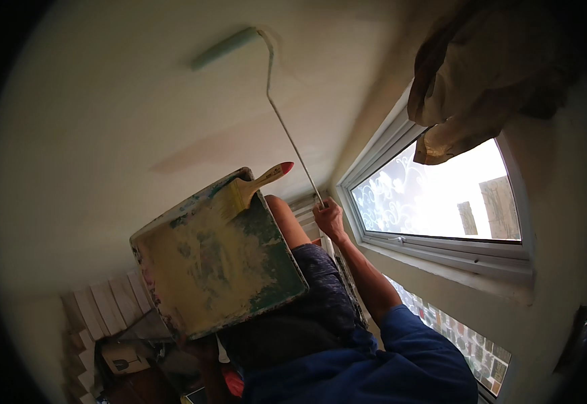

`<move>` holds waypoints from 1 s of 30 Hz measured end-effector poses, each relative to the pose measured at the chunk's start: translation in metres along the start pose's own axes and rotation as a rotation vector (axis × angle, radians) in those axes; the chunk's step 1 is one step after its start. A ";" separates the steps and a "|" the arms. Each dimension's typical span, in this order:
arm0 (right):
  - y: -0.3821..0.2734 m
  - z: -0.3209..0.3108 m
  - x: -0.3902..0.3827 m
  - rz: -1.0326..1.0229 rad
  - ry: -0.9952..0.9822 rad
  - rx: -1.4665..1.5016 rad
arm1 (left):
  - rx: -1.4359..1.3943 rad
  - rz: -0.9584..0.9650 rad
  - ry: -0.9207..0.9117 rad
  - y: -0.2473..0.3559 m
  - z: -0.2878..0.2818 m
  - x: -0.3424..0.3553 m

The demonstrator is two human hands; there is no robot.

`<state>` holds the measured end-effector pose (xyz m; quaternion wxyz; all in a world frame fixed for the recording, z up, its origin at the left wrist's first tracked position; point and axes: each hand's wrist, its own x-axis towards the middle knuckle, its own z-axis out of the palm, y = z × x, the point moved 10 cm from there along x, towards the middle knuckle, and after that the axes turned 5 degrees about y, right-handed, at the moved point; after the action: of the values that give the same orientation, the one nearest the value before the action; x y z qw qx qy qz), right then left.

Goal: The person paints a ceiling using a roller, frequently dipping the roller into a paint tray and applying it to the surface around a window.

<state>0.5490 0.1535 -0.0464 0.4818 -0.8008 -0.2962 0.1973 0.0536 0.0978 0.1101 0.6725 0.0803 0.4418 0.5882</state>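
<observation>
My right hand is closed on the long bent rod of a paint roller; its pale green sleeve rests at or close to the pale wall at the top. My left hand, dim and mostly hidden, grips the lower left edge of a paint-smeared tray coated in cream and green. A paintbrush with a red-tipped wooden handle lies across the tray's upper right corner, its bristles inside. My bare knee shows behind the tray.
A white-framed window is at the right, dark cloth above it and another pane lower down. Pale stair steps descend at lower left, near a cardboard box and dark clutter. The pale wall fills the upper left.
</observation>
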 end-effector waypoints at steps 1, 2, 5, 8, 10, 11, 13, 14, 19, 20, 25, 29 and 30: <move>-0.005 -0.002 0.000 -0.012 0.002 -0.014 | -0.003 -0.002 -0.003 0.001 -0.003 0.000; -0.003 -0.003 0.000 -0.027 0.005 -0.029 | -0.009 -0.004 -0.008 0.000 -0.003 0.001; 0.042 -0.018 -0.008 -0.022 0.038 -0.141 | -0.016 -0.017 0.012 -0.005 0.001 0.005; 0.082 -0.038 -0.040 0.053 -0.013 -0.171 | -0.051 -0.018 0.051 -0.004 -0.013 0.005; 0.089 -0.041 -0.048 0.089 -0.029 -0.168 | -0.058 -0.013 0.047 -0.003 -0.023 0.005; 0.081 -0.041 -0.048 0.094 -0.028 -0.162 | -0.059 -0.010 0.046 -0.002 -0.028 0.005; 0.063 -0.037 -0.046 0.069 -0.010 -0.126 | -0.042 0.004 0.042 0.000 -0.026 0.003; 0.049 -0.031 -0.036 0.034 0.010 -0.095 | -0.034 0.009 0.032 0.000 -0.021 0.005; -0.052 -0.004 0.018 -0.075 0.087 0.022 | -0.022 -0.011 0.055 -0.002 -0.009 0.002; -0.059 -0.003 0.023 -0.078 0.089 0.029 | -0.013 -0.008 0.053 -0.002 -0.008 0.001; 0.013 -0.019 0.008 -0.063 0.086 -0.109 | -0.038 -0.026 0.058 -0.005 -0.004 0.004; 0.097 -0.058 -0.050 0.096 0.022 -0.205 | -0.029 -0.024 0.080 -0.005 -0.017 0.003; 0.095 -0.071 -0.063 0.067 0.066 -0.166 | -0.034 -0.035 0.090 -0.005 -0.018 0.002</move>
<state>0.5718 0.0311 -0.0968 0.4162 -0.8535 -0.2688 0.1615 0.0446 0.0904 0.0950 0.6634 0.0344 0.4628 0.5869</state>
